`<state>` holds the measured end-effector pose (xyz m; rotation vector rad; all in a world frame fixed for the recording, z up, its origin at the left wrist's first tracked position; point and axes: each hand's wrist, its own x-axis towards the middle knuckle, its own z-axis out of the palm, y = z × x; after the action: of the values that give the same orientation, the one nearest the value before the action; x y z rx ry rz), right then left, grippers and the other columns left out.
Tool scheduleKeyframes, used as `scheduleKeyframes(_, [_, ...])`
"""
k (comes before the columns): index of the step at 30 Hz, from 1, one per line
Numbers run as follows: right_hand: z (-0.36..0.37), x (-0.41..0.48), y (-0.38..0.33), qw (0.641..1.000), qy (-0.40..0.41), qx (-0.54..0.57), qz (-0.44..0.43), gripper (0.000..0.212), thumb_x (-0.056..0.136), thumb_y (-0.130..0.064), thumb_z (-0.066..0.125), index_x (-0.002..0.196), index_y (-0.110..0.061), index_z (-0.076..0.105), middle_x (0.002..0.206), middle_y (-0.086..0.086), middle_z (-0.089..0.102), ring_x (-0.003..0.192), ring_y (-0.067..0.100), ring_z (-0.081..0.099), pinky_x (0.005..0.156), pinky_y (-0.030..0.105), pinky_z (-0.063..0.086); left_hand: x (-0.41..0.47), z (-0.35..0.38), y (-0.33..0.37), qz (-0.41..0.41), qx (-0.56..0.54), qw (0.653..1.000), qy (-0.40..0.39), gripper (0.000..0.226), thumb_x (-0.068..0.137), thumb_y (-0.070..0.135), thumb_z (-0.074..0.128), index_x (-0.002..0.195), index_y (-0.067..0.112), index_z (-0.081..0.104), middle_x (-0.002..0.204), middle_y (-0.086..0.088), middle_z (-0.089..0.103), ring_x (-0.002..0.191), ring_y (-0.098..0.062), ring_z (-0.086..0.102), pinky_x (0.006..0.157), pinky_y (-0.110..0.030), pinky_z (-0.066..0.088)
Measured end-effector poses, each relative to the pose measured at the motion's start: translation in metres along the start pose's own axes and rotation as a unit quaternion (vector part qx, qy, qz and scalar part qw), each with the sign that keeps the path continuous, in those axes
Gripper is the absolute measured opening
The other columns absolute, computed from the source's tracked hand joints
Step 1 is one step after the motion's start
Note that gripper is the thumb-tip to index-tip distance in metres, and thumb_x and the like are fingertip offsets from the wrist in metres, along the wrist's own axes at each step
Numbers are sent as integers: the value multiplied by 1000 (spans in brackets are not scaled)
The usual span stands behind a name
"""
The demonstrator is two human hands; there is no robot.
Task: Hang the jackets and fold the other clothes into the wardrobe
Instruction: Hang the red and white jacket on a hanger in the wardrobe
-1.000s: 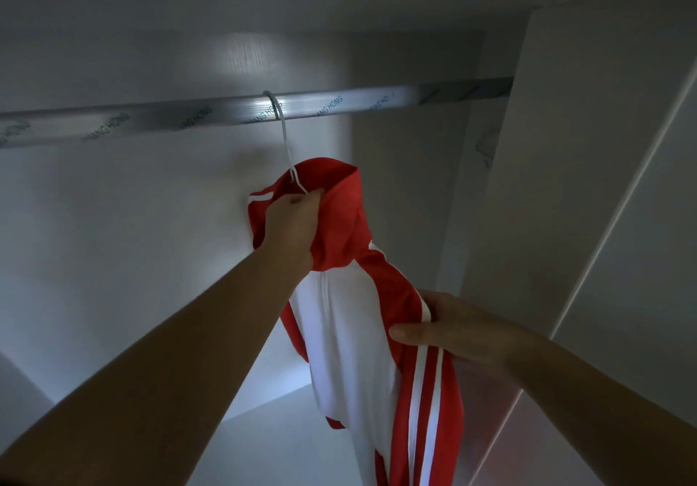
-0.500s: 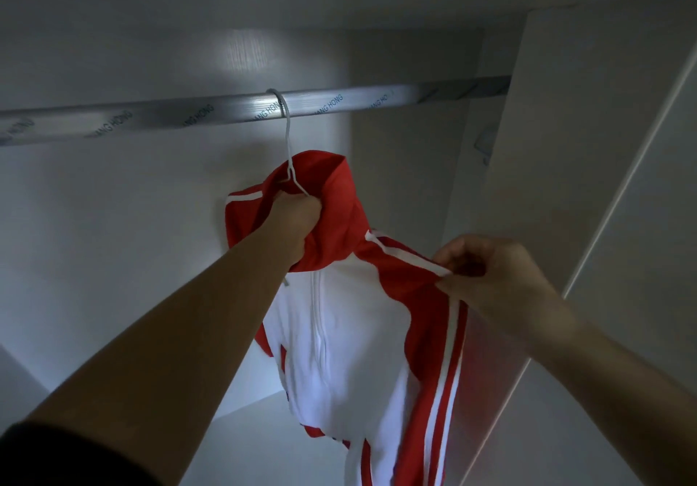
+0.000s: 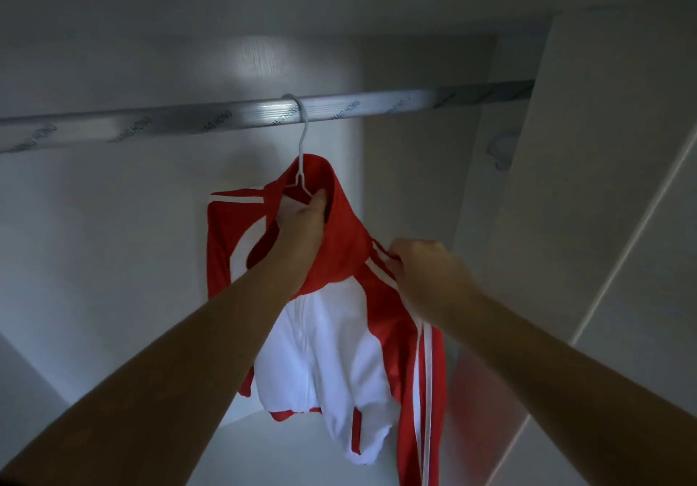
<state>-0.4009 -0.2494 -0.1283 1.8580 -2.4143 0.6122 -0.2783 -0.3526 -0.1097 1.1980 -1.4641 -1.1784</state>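
Note:
A red and white jacket (image 3: 339,342) with white sleeve stripes hangs on a thin white hanger (image 3: 301,146). The hanger's hook sits over the silver wardrobe rail (image 3: 377,106). My left hand (image 3: 301,221) grips the red collar just under the hook, next to the hanger's neck. My right hand (image 3: 422,266) pinches the striped right shoulder of the jacket. The hanger's arms are hidden inside the cloth.
The white wardrobe back wall (image 3: 113,240) is behind the jacket. A shelf floor (image 3: 264,448) lies below it. The wardrobe's side panel (image 3: 415,168) stands to the right, and a door panel (image 3: 603,183) is nearer on the right.
My right hand rose from the jacket's sleeve to its striped shoulder. The jacket spread out wider on the hanger, with its left shoulder showing.

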Motion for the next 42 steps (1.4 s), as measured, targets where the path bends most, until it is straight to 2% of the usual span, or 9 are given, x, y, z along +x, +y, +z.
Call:
scheduleKeyframes(3, [-2,8,-1,999,-19,-23,13,20,97,-29,43,99,-15,57,94,7,62,89,30,62,73,32,47,-16,-20,-22,103,131,985,-49,34,99,27,44,67,21,51,62,7,48,58,-5,47,59,-24,38])
scheduleKeyframes(6, [1,20,-21,999,-22,20,-22,25,95,-27,44,116,-16,51,100,7,62,88,27,61,78,35,52,-19,-43,-40,182,156,971,-2,43,97,13,47,54,14,49,47,-1,48,41,-9,46,47,-26,38])
scheduleKeyframes(11, [17,45,-41,996,-45,29,-69,30,92,-8,48,121,-14,43,96,9,62,86,25,61,76,36,52,27,-87,-48,211,209,933,205,20,97,21,45,82,11,53,69,1,56,61,-15,55,57,-20,44])
scheduleKeyframes(18, [21,47,-21,993,-11,65,-94,23,93,-5,44,113,-14,50,88,9,64,77,23,60,67,31,49,96,-108,-54,127,398,903,96,46,96,17,48,140,9,38,136,-16,45,123,-33,49,98,-44,43])
scheduleKeyframes(20, [18,48,-18,993,-9,68,-100,27,92,-3,44,115,-16,52,90,10,66,80,25,63,74,38,53,99,-111,-52,161,511,838,106,29,95,15,46,123,8,54,119,-14,55,110,-31,58,90,-40,48])
scheduleKeyframes(24, [12,51,-13,992,-11,81,-99,31,92,0,43,116,-16,56,92,12,68,81,25,65,76,42,54,96,-117,-34,219,754,617,58,21,92,7,47,106,13,63,103,-3,65,96,-21,65,80,-30,50])
scheduleKeyframes(27, [12,49,-17,992,-10,78,-99,29,90,2,44,111,-13,58,91,13,68,81,27,65,77,42,54,93,-123,-22,245,801,545,29,25,92,2,45,108,12,61,105,-2,66,100,-21,65,81,-29,49])
scheduleKeyframes(34, [11,44,-28,994,-14,77,-82,24,85,2,43,98,-10,58,85,12,64,80,30,63,72,38,52,66,-143,-43,251,722,638,92,15,96,19,49,92,13,62,82,-1,68,72,-20,68,56,-25,38])
scheduleKeyframes(42, [-5,33,-23,995,-17,76,-68,26,91,-2,42,108,-11,60,94,10,68,85,25,64,79,39,52,63,-116,-69,55,575,813,78,28,92,19,44,119,12,47,106,-6,62,95,-24,64,74,-32,47])
